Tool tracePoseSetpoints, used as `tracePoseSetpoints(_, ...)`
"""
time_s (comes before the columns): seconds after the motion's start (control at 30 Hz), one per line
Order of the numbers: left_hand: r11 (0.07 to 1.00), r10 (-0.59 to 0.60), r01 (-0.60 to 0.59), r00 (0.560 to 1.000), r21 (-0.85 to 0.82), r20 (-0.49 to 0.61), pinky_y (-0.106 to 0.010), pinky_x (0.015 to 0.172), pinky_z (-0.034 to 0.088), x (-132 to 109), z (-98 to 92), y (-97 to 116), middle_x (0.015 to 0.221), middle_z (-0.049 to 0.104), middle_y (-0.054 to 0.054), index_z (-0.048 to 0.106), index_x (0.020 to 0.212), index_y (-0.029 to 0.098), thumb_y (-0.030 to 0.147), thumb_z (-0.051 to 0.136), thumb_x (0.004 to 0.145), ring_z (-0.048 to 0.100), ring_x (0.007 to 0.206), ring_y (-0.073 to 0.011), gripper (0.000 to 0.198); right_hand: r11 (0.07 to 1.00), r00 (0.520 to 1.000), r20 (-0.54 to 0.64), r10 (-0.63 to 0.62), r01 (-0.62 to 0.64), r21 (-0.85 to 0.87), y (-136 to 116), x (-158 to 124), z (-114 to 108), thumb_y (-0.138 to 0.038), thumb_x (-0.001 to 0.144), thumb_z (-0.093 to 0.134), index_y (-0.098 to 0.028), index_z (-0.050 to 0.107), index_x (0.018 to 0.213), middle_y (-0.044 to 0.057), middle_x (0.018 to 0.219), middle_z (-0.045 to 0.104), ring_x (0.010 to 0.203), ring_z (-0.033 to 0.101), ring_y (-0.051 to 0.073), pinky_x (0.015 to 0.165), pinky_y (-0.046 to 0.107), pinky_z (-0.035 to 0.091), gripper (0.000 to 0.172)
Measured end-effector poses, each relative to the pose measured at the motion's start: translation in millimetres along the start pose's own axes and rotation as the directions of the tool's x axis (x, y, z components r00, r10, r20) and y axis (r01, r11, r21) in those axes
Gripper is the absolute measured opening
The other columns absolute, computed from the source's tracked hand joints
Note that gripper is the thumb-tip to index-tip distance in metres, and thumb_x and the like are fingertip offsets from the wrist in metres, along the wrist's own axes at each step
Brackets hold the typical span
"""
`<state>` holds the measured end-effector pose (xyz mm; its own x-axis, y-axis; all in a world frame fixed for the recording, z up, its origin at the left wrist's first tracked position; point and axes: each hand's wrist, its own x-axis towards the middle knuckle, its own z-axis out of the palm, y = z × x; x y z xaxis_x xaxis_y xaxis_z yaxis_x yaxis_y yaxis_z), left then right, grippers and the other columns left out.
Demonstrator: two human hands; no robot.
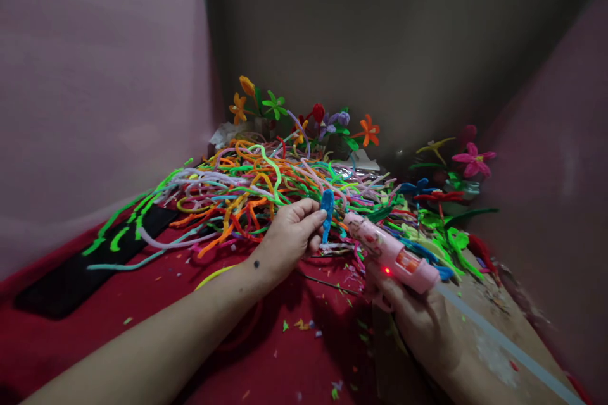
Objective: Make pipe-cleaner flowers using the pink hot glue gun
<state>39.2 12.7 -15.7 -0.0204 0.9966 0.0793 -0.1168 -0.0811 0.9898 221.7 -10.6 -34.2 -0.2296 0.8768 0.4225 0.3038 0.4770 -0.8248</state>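
Note:
Between the thumb and fingers of my left hand [297, 231] is a small blue fuzzy piece [327, 212], held upright. My right hand [415, 310] is wrapped round a pink glue gun [389, 253] with a lit red light, its nozzle pointing up and left, a little to the right of the blue piece and apart from it. A long translucent glue stick [508, 342] runs out of the gun's back end. Behind both hands lies a heap of colourful pipe cleaners [247, 183].
Fuzzy flowers [318, 114] stand behind the heap, with a pink flower [474, 160] at the right. A black flat object [61, 288] lies at the left on the red cloth [156, 329]. A brown board [494, 323] is under my right arm. Small scraps dot the cloth.

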Motion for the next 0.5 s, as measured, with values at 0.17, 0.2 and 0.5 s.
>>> tracePoseSetpoints(0.17, 0.999, 0.024, -0.025, 1.000, 0.029, 0.015, -0.018, 0.038, 0.029, 1.7, -2.3, -1.1, 0.048, 0.044, 0.007, 0.049, 0.065, 0.016, 0.024, 0.049, 0.081, 0.036, 0.035, -0.0030, 0.017, 0.999, 0.999, 0.038, 0.038, -0.039, 0.035, -5.1, 2.0, 1.7, -0.031, 0.079, 0.053, -0.022, 0.062, 0.111, 0.004, 0.080, 0.070, 0.077, 0.065, 0.027, 0.053, 0.031, 0.054, 0.034)
tracePoseSetpoints(0.2, 0.999, 0.029, -0.030, 0.999, 0.033, 0.015, -0.018, 0.038, 0.029, 1.8, -2.5, -1.1, 0.048, 0.044, 0.007, 0.049, 0.065, 0.016, 0.024, 0.048, 0.081, 0.036, 0.035, -0.0031, 0.018, 0.998, 0.999, 0.035, 0.041, -0.043, 0.037, -4.7, 1.7, 2.0, -0.031, 0.079, 0.054, -0.022, 0.063, 0.110, 0.004, 0.079, 0.070, 0.077, 0.065, 0.027, 0.053, 0.031, 0.054, 0.034)
tracePoseSetpoints(0.5, 0.999, 0.024, -0.024, 1.000, 0.031, 0.007, -0.017, 0.038, 0.029, 1.5, -2.0, -1.3, 0.048, 0.044, 0.007, 0.049, 0.065, 0.016, 0.024, 0.051, 0.079, 0.039, 0.035, -0.0034, 0.016, 0.999, 0.999, -0.028, 0.029, -0.029, 0.017, -2.2, -0.6, 3.3, -0.035, 0.078, 0.055, -0.023, 0.066, 0.104, 0.005, 0.078, 0.070, 0.075, 0.065, 0.027, 0.052, 0.031, 0.053, 0.031)
